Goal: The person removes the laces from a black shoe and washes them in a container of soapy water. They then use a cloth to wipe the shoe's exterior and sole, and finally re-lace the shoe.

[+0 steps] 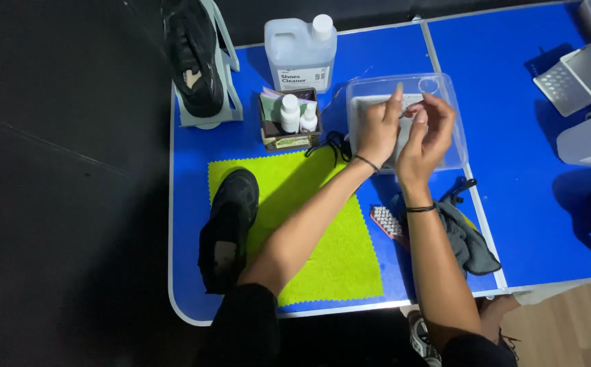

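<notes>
Both my hands are raised together over the clear plastic tub at the back of the blue bench. My left hand has its fingers curled, forefinger pointing up, and my right hand faces it, fingertips nearly meeting. Something thin and pale is pinched between them, too small for me to tell what it is. The tub holds a pale rectangular thing that I cannot make out under my hands.

Just left of the tub sits a small brown box with two white bottles in it, and behind it a big clear jug with a white cap. A black lace lies between box and tub. A black shoe lies on the yellow-green cloth, its heel near the bench's front edge. Another black shoe is propped on a grey stand at the back left corner.

By my right forearm lie a brush, bristles up, and a crumpled grey rag reaching close to the front edge. Bare blue surface lies open to the right of the rag, up to grey containers along the right side.
</notes>
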